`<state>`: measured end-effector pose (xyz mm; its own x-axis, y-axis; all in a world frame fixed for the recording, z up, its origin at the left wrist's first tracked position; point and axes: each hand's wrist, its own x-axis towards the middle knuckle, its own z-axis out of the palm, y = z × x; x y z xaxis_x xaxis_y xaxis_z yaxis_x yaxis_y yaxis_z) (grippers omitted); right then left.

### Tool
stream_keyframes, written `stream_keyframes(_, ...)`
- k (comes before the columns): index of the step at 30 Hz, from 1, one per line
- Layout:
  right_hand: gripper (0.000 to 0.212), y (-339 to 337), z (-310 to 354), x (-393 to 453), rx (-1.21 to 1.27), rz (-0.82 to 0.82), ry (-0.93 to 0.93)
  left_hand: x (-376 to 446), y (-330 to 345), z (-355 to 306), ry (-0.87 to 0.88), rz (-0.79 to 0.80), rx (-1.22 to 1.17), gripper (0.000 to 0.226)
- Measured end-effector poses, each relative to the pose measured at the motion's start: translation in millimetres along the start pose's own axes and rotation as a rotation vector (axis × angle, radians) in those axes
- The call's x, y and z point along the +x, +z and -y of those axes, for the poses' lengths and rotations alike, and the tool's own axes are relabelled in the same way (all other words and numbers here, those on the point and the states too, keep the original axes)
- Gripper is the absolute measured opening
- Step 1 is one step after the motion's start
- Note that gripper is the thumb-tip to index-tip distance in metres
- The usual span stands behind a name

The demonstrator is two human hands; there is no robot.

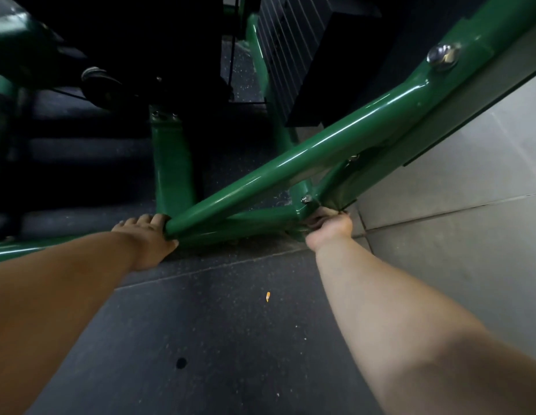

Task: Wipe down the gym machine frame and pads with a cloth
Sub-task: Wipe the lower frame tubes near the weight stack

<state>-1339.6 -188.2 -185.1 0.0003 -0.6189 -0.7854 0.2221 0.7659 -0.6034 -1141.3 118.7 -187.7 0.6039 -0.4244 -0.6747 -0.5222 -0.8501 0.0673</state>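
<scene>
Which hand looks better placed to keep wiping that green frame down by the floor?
The right hand: it grips the cloth against the frame joint. The left hand just rests on the bar's end.

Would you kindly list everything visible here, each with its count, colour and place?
Frame: one, green tubes, crossing the centre.
Weight stack: one, dark, top centre.
Bolt: one, silver, upper right on the frame.
Cloth: one, pale, at the lower frame joint.
Floor: dark speckled, bottom.
Scrap: one, orange, on the floor.
Tiles: pale grey, right.
Left hand: resting on the tube's end.
Right hand: gripping the cloth.
</scene>
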Motion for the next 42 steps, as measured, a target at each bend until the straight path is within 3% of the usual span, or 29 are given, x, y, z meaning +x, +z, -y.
stream_keyframes(4,0.058,8.1,3.1,-5.3,0.013,-0.048,0.039,1.2,6.3,-4.5,-0.017,-0.039,0.025,0.077)
stream_keyframes(10,0.037,11.5,-6.6,-28.0,-0.02,-0.028,0.06,-0.4,7.4,-1.6,-0.014,-0.044,0.008,0.075)
stream_keyframes(17,0.071,4.2,-7.1,6.2,0.008,-0.093,0.032,0.0,8.4,-5.0,-0.031,-0.063,0.025,0.074)
stream_keyframes(21,0.057,11.6,-20.8,28.0,-0.019,-0.038,0.012,1.1,10.4,-5.0,-0.043,-0.068,0.03,0.075)
stream_keyframes(25,0.041,20.2,-28.7,-13.7,0.047,0.007,0.07,1.6,12.6,-5.2,-0.044,-0.074,0.024,0.076)
stream_keyframes(30,0.056,21.1,-25.4,-24.5,-0.017,0.041,0.065,0.3,10.1,-7.3,-0.051,-0.072,0.018,0.075)
stream_keyframes(35,0.048,26.7,2.4,-27.3,0.106,0.06,-0.075,-0.7,9.6,-7.1,-0.044,-0.062,0.021,0.075)
stream_keyframes(37,0.043,36.2,5.3,-37.3,0.042,0.102,-0.122,-1.0,9.6,-6.9,-0.038,-0.057,0.019,0.074)
stream_keyframes(39,0.05,41.3,7.1,-53.9,-0.096,0.023,-0.233,-0.3,8.8,-6.5,-0.036,-0.044,0.015,0.074)
stream_keyframes(42,0.067,44.2,0.9,-78.6,-0.115,0.039,-0.503,1.0,10.1,-3.1,-0.028,-0.045,0.015,0.076)
